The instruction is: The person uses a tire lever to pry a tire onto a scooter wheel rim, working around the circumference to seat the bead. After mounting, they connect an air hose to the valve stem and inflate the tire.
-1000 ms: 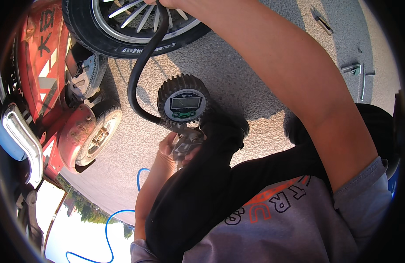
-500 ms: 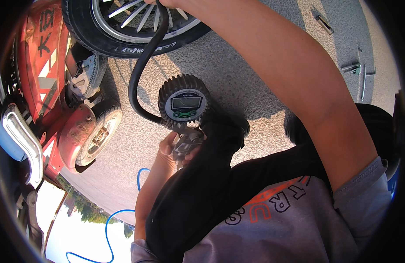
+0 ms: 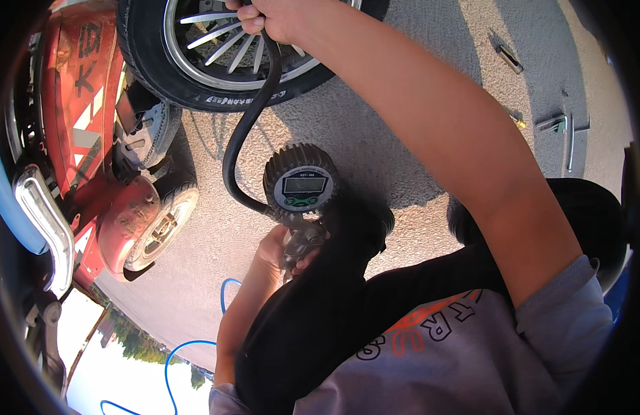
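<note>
My left hand [image 3: 271, 250] is wrapped round the metal handle of a tire inflator gauge [image 3: 305, 185]. Its round head has a ribbed black cover, a small grey display and green buttons facing up. From the handle a black rubber hose [image 3: 231, 149] curves up to the wheel [image 3: 216, 100], which has a black tire and silver spokes. At the spokes, my right hand [image 3: 270, 19] grips the far part of the hose with bent fingers. The hose's end is out of sight by that hand at the top edge.
A red three-wheeled vehicle [image 3: 85, 131] with a small wheel [image 3: 169, 223] stands on the left. Blue air hose [image 3: 168, 370] loops at lower left. Tools [image 3: 569, 131] and a dark narrow object [image 3: 508, 59] lie on the pavement at right. My black-trousered knee [image 3: 292, 325] is beside the gauge.
The whole view has shifted, so the wheel, gauge and vehicle sit lower and further right. More of my right hand's fingers shows at the spokes. Both hands keep their holds.
</note>
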A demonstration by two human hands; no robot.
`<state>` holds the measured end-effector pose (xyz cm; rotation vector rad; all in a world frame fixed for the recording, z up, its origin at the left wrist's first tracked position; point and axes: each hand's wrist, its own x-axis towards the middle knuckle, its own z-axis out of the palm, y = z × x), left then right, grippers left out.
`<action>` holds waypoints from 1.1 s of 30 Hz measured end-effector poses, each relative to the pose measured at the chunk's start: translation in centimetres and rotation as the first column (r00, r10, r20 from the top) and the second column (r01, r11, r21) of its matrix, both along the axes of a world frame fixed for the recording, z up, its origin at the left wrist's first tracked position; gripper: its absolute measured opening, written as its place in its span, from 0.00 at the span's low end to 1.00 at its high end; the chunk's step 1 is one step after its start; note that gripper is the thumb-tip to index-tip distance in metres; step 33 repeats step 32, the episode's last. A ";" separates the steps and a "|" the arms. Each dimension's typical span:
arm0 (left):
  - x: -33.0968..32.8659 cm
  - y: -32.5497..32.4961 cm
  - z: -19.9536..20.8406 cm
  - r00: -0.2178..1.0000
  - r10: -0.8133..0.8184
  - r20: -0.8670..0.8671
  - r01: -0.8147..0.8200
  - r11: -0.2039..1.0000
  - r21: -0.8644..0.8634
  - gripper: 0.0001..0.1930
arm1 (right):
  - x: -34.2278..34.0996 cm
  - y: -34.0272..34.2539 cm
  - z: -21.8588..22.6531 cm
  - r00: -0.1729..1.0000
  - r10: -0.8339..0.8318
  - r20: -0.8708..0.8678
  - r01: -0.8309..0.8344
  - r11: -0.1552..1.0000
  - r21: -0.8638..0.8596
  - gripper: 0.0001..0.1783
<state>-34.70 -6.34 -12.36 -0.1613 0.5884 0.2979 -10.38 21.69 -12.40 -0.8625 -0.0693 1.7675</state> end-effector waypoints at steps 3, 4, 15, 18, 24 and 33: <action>-0.3 -0.2 -0.8 0.971 0.094 0.219 -0.082 0.995 -0.062 0.47 | -0.3 0.1 -0.4 1.000 0.000 -0.007 0.000 1.000 0.006 0.11; -0.4 -0.2 -1.1 0.977 0.082 0.195 -0.075 0.996 -0.039 0.47 | -0.8 0.0 -0.5 0.995 -0.098 0.029 0.096 0.994 0.054 0.08; -0.9 0.0 -1.4 0.987 -0.031 0.156 0.031 1.000 0.005 0.51 | -0.8 -0.6 0.2 0.990 -0.115 0.087 0.109 0.992 0.070 0.10; -0.8 -0.1 -1.2 0.991 -0.027 0.133 0.027 1.000 0.002 0.51 | -1.0 -0.6 0.2 0.988 -0.119 0.101 0.111 0.991 0.075 0.11; -0.6 0.0 -1.1 0.991 -0.010 0.135 0.011 1.000 -0.007 0.50 | -0.7 -0.6 0.1 0.992 -0.108 0.069 0.104 0.992 0.066 0.11; -1.3 -0.7 -1.5 0.992 0.005 0.125 -0.005 1.000 -0.004 0.50 | -1.0 -0.8 -0.7 0.988 -0.126 0.087 0.118 0.988 0.095 0.12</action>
